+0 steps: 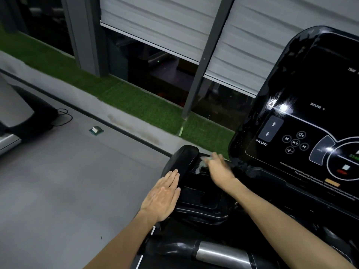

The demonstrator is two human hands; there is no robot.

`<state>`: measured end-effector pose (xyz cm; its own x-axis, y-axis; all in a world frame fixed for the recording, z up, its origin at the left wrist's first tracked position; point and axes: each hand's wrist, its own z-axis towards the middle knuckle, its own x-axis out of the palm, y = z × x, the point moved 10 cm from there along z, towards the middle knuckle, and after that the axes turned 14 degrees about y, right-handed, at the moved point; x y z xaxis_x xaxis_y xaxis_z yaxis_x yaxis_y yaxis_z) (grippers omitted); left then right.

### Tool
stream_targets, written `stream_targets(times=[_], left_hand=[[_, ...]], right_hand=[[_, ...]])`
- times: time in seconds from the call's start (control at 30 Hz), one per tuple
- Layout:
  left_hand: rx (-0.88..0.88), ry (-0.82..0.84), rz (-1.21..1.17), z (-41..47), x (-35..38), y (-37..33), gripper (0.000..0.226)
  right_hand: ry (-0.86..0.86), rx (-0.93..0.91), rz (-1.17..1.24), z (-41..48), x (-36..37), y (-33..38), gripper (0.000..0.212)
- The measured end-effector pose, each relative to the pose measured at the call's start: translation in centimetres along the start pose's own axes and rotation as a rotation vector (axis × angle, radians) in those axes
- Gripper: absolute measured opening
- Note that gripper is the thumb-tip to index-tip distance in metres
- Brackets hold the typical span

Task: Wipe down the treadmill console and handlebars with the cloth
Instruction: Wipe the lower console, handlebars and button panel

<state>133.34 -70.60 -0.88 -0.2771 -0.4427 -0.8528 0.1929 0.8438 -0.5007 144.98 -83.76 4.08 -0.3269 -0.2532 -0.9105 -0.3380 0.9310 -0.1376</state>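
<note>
The left hand [165, 195] rests flat, grip open, against the handlebar [186, 156], probably for bracing. The blurred right hand [218, 167] seems to pinch the cloth [202, 162], its grip closed on it, in the gap beside the console [291, 117]. A cable [64, 117] and a floor box [96, 130] lie well apart.

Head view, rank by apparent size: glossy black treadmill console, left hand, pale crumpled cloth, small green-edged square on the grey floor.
1. glossy black treadmill console, though cropped
2. left hand
3. pale crumpled cloth and small green-edged square: alike; cloth blurred, partly hidden, so unranked
</note>
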Motion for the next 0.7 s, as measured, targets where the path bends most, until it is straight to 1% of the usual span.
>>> stream_targets(times=[0.03,0.07,0.1,0.13,0.17,0.2,0.27,0.33,0.4,0.47,0.5,0.57,0.6,0.63,0.7], left_hand=[[-0.002,0.002,-0.001,0.0,0.0,0.0,0.085],[-0.006,0.005,-0.005,0.1,0.0,0.0,0.086],[-0.010,0.007,-0.009,0.2,-0.1,0.0,0.086],[-0.010,0.010,-0.010,0.3,0.0,0.1,0.086],[-0.006,0.010,-0.007,0.3,0.0,0.1,0.085],[-0.002,0.008,-0.004,0.3,-0.1,0.0,0.085],[-0.003,0.005,-0.002,0.3,-0.1,0.0,0.084],[-0.002,-0.001,0.000,0.3,-0.1,0.0,0.084],[-0.003,-0.009,-0.003,0.3,-0.2,0.0,0.084],[-0.005,-0.010,-0.002,0.2,-0.3,0.0,0.083],[-0.001,-0.012,0.004,0.2,-0.3,-0.1,0.080],[-0.007,-0.021,0.004,0.1,-0.5,0.0,0.065],[-0.007,-0.030,-0.003,0.1,-0.6,0.0,0.058],[0.001,-0.039,-0.007,0.1,-0.6,0.0,0.055],[0.012,-0.038,0.002,0.1,-0.5,-0.1,0.054]], right_hand=[[-0.030,0.118,0.050,0.4,-0.4,-2.1,0.036],[-0.045,0.189,0.113,0.6,-0.4,-3.5,0.036],[-0.042,0.210,0.158,0.9,-0.2,-3.8,0.034],[-0.074,0.194,0.165,1.0,-0.5,-3.4,0.031],[-0.073,0.147,0.168,1.0,-0.7,-2.2,0.030],[-0.047,0.056,0.155,0.9,-0.3,-0.7,0.030],[-0.063,-0.114,0.046,0.1,0.2,2.1,0.038],[-0.071,-0.207,0.037,-0.7,0.8,3.2,0.046],[-0.084,-0.256,0.021,-1.4,0.6,3.7,0.048],[-0.095,-0.221,0.027,-0.9,0.4,3.2,0.051],[-0.093,-0.145,0.088,-0.2,0.0,2.3,0.050],[-0.054,0.009,0.156,1.4,-0.3,0.8,0.046],[-0.044,0.039,0.147,1.6,-0.6,0.9,0.044],[-0.049,0.037,0.146,1.6,-0.9,1.3,0.040],[-0.060,-0.055,0.070,0.3,-1.0,3.4,0.037]])
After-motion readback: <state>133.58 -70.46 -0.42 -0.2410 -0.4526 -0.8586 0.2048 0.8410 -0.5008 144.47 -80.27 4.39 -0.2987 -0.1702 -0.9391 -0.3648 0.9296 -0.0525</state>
